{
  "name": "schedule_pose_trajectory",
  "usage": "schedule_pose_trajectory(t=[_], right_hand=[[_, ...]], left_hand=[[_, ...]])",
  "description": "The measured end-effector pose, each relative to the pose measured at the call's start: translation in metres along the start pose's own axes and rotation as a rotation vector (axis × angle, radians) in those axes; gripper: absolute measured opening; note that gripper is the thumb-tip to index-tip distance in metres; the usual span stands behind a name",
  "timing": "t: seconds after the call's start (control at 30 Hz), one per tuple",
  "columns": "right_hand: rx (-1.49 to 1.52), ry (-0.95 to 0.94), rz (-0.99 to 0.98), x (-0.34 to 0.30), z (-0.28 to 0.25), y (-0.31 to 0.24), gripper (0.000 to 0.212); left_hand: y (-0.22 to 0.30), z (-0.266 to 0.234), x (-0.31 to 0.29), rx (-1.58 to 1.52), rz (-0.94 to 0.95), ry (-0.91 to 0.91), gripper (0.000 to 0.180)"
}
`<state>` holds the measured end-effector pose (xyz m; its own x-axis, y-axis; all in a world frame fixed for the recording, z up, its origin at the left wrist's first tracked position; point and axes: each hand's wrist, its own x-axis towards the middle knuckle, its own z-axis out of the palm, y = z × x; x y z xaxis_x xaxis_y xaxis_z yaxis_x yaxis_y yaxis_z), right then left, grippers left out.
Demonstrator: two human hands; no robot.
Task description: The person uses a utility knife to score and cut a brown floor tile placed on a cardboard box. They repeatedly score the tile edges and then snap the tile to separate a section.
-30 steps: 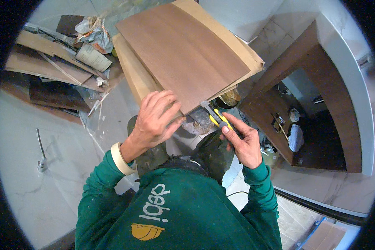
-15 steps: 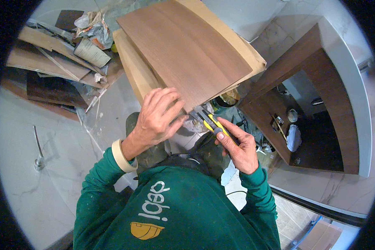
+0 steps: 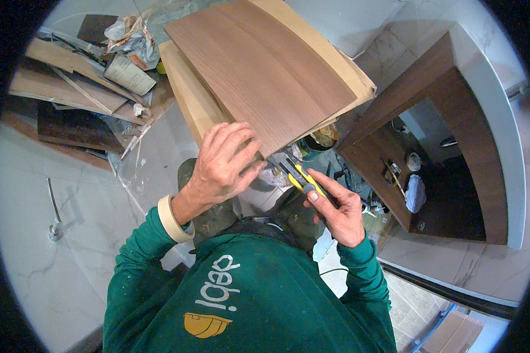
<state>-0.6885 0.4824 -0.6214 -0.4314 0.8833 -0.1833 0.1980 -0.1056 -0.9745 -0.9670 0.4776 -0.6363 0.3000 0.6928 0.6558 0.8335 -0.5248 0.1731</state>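
A brown wood-grain panel (image 3: 265,70) lies over a sheet of cardboard (image 3: 185,88) in front of me. My left hand (image 3: 224,162) is closed on the panel's near corner, its fingers along the edge and the thumb lower down. In my right hand (image 3: 340,212) is a yellow and black utility knife (image 3: 303,177), with the thumb on its body. The knife's tip points up-left at the panel's near corner, beside my left fingertips. Whether the blade touches the edge I cannot tell. Around my left wrist sits a roll of cream masking tape (image 3: 174,220).
On the right stands a dark brown cabinet (image 3: 492,194) with an opening and small items inside. Wood offcuts (image 3: 70,88), a plastic bag (image 3: 132,38) and a white can (image 3: 129,75) are piled at the left. A bucket (image 3: 321,141) stands beyond the knife. A metal rod (image 3: 53,203) projects at left.
The knife and my right hand have shifted slightly, with the tip a little lower and closer to the panel's corner. My left hand and the panel look almost unmoved.
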Motion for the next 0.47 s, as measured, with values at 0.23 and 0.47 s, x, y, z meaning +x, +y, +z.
schedule_pose_trajectory(t=[0.23,0.47], right_hand=[[0.027,0.07,0.007,0.01,-0.008,0.005,0.045],[0.012,-0.001,0.045,0.011,0.004,0.009,0.046]], left_hand=[[0.0,0.001,0.001,-0.012,-0.018,-0.01,0.05],[0.0,-0.002,-0.001,-0.02,-0.015,-0.025,0.049]])
